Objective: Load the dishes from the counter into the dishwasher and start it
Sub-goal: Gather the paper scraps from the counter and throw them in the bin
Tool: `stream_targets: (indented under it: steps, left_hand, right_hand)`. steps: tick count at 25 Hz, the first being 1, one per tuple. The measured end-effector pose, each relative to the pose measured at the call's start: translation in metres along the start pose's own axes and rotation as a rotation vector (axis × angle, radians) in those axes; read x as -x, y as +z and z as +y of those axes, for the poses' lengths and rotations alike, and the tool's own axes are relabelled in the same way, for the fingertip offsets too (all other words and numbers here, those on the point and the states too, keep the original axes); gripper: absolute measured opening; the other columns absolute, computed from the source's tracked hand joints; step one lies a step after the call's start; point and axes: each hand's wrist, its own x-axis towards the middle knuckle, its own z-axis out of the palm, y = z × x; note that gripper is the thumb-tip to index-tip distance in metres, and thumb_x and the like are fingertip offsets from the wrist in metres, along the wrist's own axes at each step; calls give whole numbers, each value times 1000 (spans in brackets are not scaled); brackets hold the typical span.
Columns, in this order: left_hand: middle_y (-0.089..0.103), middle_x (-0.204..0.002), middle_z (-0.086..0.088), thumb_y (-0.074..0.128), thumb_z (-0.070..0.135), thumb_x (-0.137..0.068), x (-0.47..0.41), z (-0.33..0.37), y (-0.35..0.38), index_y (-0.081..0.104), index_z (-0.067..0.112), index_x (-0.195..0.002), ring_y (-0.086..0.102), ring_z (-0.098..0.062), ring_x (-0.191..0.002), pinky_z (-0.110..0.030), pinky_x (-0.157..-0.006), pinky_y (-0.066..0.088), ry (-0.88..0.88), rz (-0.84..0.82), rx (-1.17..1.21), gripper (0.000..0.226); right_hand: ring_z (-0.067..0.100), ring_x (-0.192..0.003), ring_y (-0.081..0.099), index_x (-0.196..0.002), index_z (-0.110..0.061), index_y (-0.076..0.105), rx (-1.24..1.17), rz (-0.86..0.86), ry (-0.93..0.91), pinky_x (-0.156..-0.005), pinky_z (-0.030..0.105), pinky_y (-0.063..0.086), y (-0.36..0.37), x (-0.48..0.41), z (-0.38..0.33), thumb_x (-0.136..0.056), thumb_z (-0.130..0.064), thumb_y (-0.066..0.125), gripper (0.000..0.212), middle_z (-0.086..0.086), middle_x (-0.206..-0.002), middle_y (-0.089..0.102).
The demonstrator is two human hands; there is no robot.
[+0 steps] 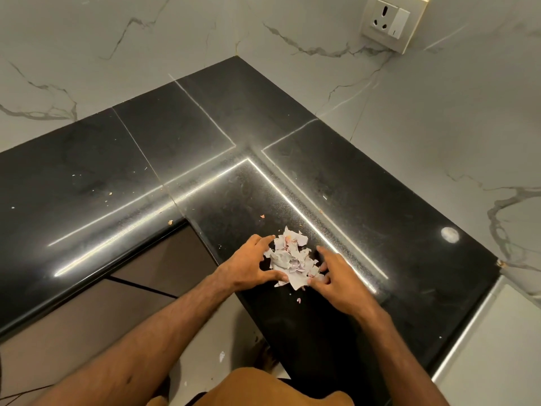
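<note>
A small heap of torn white paper scraps (289,256) with pink print lies on the black stone counter (205,127), near its inner corner edge. My left hand (248,266) rests on the counter at the heap's left side, fingers spread and touching the scraps. My right hand (336,276) sits at the heap's right side, fingers curled against the lowest scraps. Both hands cup the heap between them. No dishes and no dishwasher are in view.
White marbled walls meet in a corner behind the L-shaped counter. A wall socket with a switch (390,23) sits at the upper right. Small crumbs (170,222) dot the counter, and a paper scrap (222,356) lies on the floor below.
</note>
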Motion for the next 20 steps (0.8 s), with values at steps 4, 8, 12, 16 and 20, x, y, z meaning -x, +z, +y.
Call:
stream_targets:
  steps: [4, 8, 12, 16, 20]
  left_hand:
    - [40, -141, 5, 78, 75, -69, -2, 12, 8, 31, 22, -159, 50, -8, -116, -33, -106, 50, 18, 17, 3, 114]
    - [31, -148, 1, 82, 71, -66, -8, 17, 1, 15, 27, -163, 41, -14, -131, -33, -110, 45, 13, 51, -119, 125]
    - [30, -145, -3, 86, 63, -67, -15, 25, -2, 15, 26, -163, 36, -21, -131, -40, -111, 46, 19, -40, -266, 125]
    - [35, -139, -4, 88, 51, -72, -18, 31, 2, 26, 18, -160, 40, -19, -125, -35, -109, 45, -9, -53, -247, 112]
    - [41, -140, -6, 85, 38, -82, -24, 35, 1, 38, 14, -155, 50, -22, -123, -34, -107, 46, -38, -61, -191, 90]
  right_hand:
    - [9, -93, 60, -155, -29, 38, -55, 57, -41, -87, 32, 58, 12, -8, -15, -96, -29, 72, 68, -12, -117, 47]
    - [9, -106, 56, -159, -38, 26, 6, 41, -89, -93, 33, 55, -7, -20, -15, -84, -52, 79, 93, -11, -130, 39]
    - [15, -119, 46, -163, -46, 5, 190, -112, -107, -102, 39, 52, -7, -45, -30, -70, -54, 90, 126, -3, -137, 30]
    - [18, -115, 48, -158, -41, 31, 247, -103, -113, -99, 37, 52, -1, -57, -41, -76, -45, 89, 101, 0, -132, 32]
    - [15, -112, 50, -151, -38, 48, 182, -31, -92, -86, 22, 45, 9, -57, -44, -84, -33, 85, 76, -5, -122, 38]
